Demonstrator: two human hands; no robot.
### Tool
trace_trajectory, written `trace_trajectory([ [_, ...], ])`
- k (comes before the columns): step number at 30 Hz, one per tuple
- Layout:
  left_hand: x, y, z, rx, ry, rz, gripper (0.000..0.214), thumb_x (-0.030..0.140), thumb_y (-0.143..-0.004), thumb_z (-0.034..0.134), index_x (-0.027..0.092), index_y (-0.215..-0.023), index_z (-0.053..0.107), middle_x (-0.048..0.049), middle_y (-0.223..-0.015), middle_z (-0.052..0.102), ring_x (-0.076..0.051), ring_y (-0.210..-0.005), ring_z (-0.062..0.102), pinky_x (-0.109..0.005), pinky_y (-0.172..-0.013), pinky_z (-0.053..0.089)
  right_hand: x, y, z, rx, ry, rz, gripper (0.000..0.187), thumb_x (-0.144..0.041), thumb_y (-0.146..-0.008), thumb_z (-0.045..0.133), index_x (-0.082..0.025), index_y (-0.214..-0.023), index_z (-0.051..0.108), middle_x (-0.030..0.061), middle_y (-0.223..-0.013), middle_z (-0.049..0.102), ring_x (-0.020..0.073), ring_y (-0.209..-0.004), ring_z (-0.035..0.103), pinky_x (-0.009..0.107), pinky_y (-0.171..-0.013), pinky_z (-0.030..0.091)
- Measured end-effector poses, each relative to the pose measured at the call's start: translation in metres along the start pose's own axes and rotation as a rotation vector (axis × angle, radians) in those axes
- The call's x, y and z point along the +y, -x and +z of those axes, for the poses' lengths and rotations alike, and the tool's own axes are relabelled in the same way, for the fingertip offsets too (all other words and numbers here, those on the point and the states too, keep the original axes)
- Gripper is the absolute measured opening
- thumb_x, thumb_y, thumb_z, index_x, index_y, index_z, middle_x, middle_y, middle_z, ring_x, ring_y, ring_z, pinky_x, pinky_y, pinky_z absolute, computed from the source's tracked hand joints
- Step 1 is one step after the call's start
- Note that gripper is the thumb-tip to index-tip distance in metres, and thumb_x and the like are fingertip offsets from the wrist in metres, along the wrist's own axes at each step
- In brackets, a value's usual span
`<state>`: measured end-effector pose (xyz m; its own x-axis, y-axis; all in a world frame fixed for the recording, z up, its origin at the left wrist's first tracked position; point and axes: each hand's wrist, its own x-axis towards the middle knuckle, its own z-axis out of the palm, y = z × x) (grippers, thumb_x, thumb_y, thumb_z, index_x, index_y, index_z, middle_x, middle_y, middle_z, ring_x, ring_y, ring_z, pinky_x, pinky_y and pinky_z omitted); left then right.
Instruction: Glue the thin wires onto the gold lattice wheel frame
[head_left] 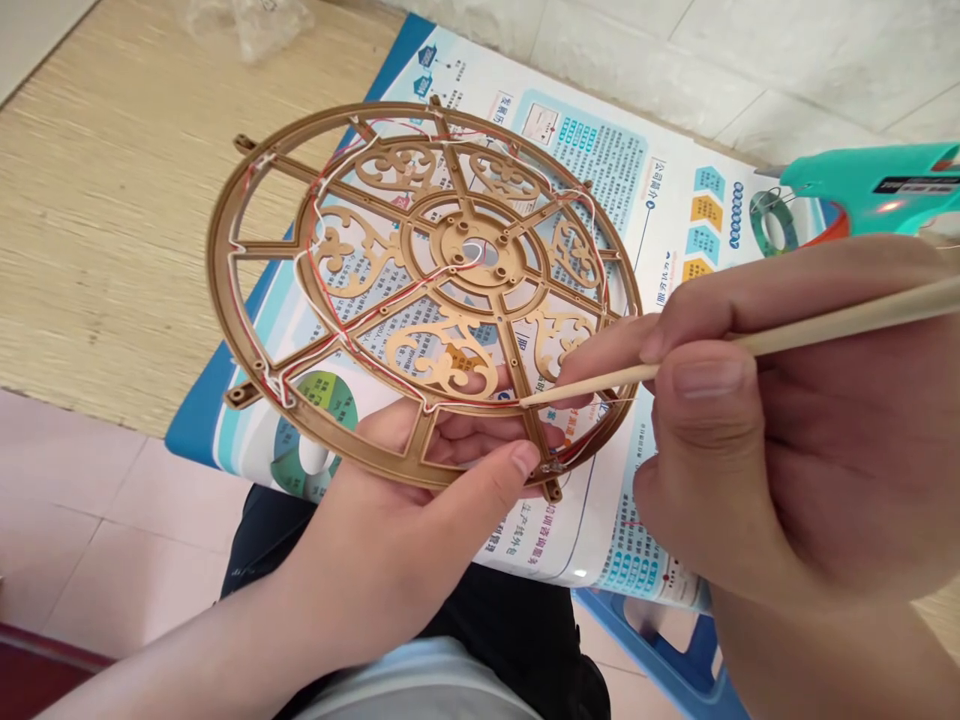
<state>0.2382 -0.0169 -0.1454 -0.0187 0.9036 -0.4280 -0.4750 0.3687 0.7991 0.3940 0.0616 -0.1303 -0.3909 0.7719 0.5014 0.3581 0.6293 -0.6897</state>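
Note:
A round gold-brown openwork frame with spokes and scroll ornaments is held up at a tilt above a printed sheet. Red and white wires run along its inner ring, a spoke and parts of the rim. My left hand grips the near rim, thumb on top and fingers underneath. Between the thumb and fingers of my right hand is a thin pale wooden stick. Its pointed tip meets the inner ring by the wires, near a lower spoke. My right fingertips are partly hidden behind the frame and stick.
The printed sheet covers part of a wooden table. A teal glue gun with a lit light lies at the right. Clear plastic sits at the back left, beside a tiled wall. A blue plastic stool stands below the table edge.

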Motion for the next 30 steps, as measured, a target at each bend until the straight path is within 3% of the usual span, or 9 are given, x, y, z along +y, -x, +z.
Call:
trace_trajectory([
  [5,-0.001,0.001,-0.002,-0.010,-0.055,-0.005,0.013,0.024,-0.093,0.076,0.029,-0.102,0.084,0.0007,-0.108,0.084,-0.022,-0.100,0.079,-0.031,-0.087,0.069,-0.004,-0.007,-0.007,-0.194,0.017,0.058,0.012,-0.014,-0.100,0.058,-0.024,-0.094,0.061,-0.0020,-0.092,0.070,0.0121,-0.074,0.067,0.026,-0.058,0.053],
  [9,-0.002,0.003,-0.004,-0.025,-0.067,-0.002,0.016,0.024,-0.093,0.074,0.029,-0.104,0.084,-0.0002,-0.108,0.084,-0.024,-0.101,0.079,-0.036,-0.090,0.068,0.000,-0.009,-0.007,-0.174,0.007,0.023,0.009,-0.018,-0.101,0.059,-0.024,-0.095,0.059,-0.0007,-0.093,0.070,0.0131,-0.075,0.068,0.025,-0.054,0.050],
  [15,-0.002,0.003,-0.005,-0.031,-0.126,0.027,0.013,0.028,-0.093,0.075,0.028,-0.102,0.085,-0.0018,-0.109,0.084,-0.024,-0.097,0.079,-0.036,-0.089,0.068,0.010,-0.012,-0.003,-0.187,0.002,-0.160,0.005,-0.020,-0.097,0.063,-0.024,-0.095,0.065,-0.0002,-0.084,0.071,0.0134,-0.068,0.066,0.024,-0.050,0.048],
  [22,-0.004,0.004,-0.003,-0.015,-0.001,0.018,0.021,0.022,-0.092,0.076,0.029,-0.111,0.081,-0.0015,-0.105,0.083,-0.020,-0.091,0.079,-0.029,-0.081,0.068,0.009,-0.015,-0.001,-0.217,-0.054,-0.065,0.007,-0.020,-0.100,0.062,-0.027,-0.097,0.062,-0.0024,-0.084,0.068,0.0115,-0.060,0.064,0.024,-0.049,0.048],
  [26,-0.005,0.005,-0.004,0.041,-0.039,0.015,0.013,0.028,-0.090,0.079,0.024,-0.102,0.080,-0.0028,-0.100,0.083,-0.021,-0.088,0.079,-0.032,-0.082,0.069,0.010,-0.010,0.002,-0.141,-0.063,-0.043,0.005,-0.026,-0.101,0.060,-0.028,-0.097,0.060,-0.0008,-0.084,0.070,0.0149,-0.063,0.068,0.027,-0.051,0.050],
  [30,-0.002,0.003,-0.003,0.017,-0.076,0.007,0.005,0.026,-0.090,0.075,0.023,-0.092,0.079,-0.0024,-0.100,0.083,-0.020,-0.090,0.079,-0.030,-0.084,0.069,0.011,0.000,0.008,-0.072,-0.191,0.037,0.006,-0.028,-0.103,0.058,-0.027,-0.097,0.061,0.0005,-0.086,0.067,0.0154,-0.065,0.071,0.029,-0.053,0.053],
])
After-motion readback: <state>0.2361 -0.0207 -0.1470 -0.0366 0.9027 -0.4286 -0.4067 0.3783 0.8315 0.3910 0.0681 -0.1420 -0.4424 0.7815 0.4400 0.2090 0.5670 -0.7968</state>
